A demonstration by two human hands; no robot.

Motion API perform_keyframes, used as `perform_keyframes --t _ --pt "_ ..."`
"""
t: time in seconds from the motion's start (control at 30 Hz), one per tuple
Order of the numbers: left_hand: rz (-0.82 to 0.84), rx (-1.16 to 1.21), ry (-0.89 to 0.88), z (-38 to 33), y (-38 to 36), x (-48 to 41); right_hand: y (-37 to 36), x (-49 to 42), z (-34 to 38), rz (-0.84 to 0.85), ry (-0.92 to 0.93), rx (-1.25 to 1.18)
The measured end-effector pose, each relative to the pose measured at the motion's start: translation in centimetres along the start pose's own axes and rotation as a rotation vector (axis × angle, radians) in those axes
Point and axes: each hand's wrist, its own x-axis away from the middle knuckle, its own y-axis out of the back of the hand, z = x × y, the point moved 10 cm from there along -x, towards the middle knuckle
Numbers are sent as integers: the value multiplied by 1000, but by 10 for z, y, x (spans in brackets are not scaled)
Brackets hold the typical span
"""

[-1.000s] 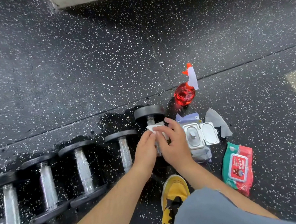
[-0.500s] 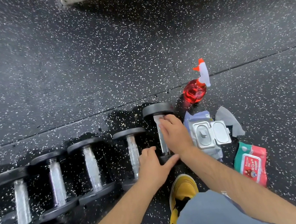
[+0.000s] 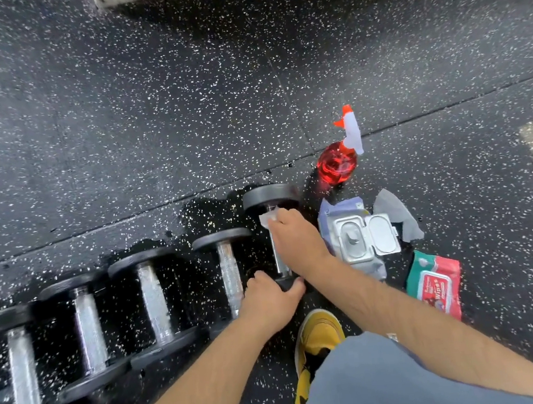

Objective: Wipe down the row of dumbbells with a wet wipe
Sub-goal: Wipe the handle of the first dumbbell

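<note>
Several black dumbbells with chrome handles lie in a row on the speckled rubber floor. The rightmost dumbbell [image 3: 269,198] is the smallest. My right hand [image 3: 297,243] presses a white wet wipe [image 3: 267,218] against the far end of its handle, just below the far head. My left hand [image 3: 269,302] grips the near head of that same dumbbell. The neighbouring dumbbell [image 3: 227,265] lies just left of it, untouched. Most of the wipe is hidden under my fingers.
A red spray bottle [image 3: 337,164] stands behind the dumbbell's right side. An open wipes pack [image 3: 358,241] and a used grey wipe [image 3: 398,217] lie to the right, with a red-green wipes packet [image 3: 436,286] nearer. My yellow shoes [image 3: 319,337] are below.
One second ago both hands held the wipe above the handle. My left hand dropped to the near head and gripped it, and my right hand slid the wipe toward the handle's far end.
</note>
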Motion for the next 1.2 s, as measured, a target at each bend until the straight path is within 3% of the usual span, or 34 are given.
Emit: perform_keyframes --t 0.2,0.47,0.83,0.97,1.2 --pt "17 -16 42 1 -1 1 12 -12 -12 -93 -69 -122" --pt "38 -8 -8 0 1 -1 9 -3 -11 -116 -30 -158" --pt "29 -25 -35 0 4 -1 7 2 -2 -5 -44 -97" --pt "5 -15 -52 1 4 -2 16 -7 -13 -106 -83 -149" --pt "0 -16 -58 5 1 -5 26 9 2 -137 -50 -204"
